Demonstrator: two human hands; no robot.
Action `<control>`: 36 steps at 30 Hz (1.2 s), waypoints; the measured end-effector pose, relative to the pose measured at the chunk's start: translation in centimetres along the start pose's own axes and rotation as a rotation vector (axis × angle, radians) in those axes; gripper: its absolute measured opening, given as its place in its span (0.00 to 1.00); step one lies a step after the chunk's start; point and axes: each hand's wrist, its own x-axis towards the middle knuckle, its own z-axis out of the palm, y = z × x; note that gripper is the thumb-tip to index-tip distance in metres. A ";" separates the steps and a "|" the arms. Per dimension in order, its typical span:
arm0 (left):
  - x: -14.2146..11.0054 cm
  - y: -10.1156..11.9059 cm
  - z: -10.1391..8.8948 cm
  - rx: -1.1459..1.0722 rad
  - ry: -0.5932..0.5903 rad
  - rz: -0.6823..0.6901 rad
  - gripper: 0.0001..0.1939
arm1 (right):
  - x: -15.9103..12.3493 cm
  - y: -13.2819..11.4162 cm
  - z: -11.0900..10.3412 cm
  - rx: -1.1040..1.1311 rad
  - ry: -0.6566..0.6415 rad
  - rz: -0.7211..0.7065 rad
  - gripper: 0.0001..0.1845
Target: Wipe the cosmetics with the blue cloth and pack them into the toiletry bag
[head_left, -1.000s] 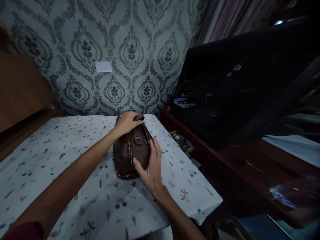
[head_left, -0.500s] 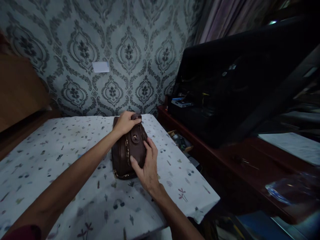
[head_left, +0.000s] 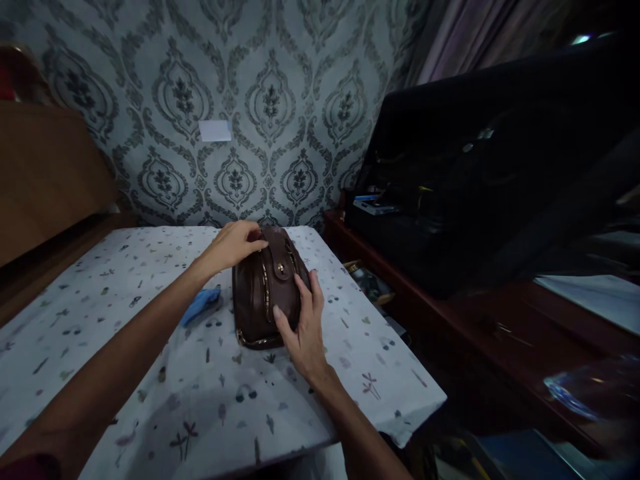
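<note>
A dark brown leather bag (head_left: 253, 293) with gold zips and a snap-fastened flap (head_left: 281, 263) stands on the patterned white cloth. My left hand (head_left: 235, 244) curls round its far upper end, with the thumb against the flap; some fingertips are hidden behind the bag. From the near right side, my right hand (head_left: 307, 330) grips the bag, thumb on its front and fingers along its right edge. A crumpled blue item (head_left: 200, 305) lies on the cloth beyond my left forearm, partly covered by it.
The cloth-covered table (head_left: 295, 427) ends at a drop on the right. Past it stand a dark red desk (head_left: 470, 320) and a big black screen (head_left: 480, 167). A brown wooden panel (head_left: 50, 180) rises at left. Patterned wallpaper covers the wall behind.
My left hand has shifted off the bag's top strap, which now lies down as a flap. The view has turned slightly left, and the blue item shows beside my left forearm.
</note>
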 end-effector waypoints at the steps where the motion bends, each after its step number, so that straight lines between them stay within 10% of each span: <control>1: -0.2 -0.1 -0.1 0.010 -0.010 -0.021 0.13 | 0.0 0.0 0.0 -0.001 0.003 0.000 0.31; 18: -4.3 2.0 -0.2 -0.292 -0.213 -0.066 0.16 | -0.1 0.1 0.7 0.057 0.049 0.017 0.31; 29: 0.1 4.4 2.5 0.060 -0.063 0.013 0.10 | -1.0 -0.5 0.5 0.027 0.062 0.011 0.27; 36: 1.1 5.0 3.5 -0.115 -0.015 -0.106 0.10 | -1.3 -0.2 0.7 0.090 0.033 0.022 0.29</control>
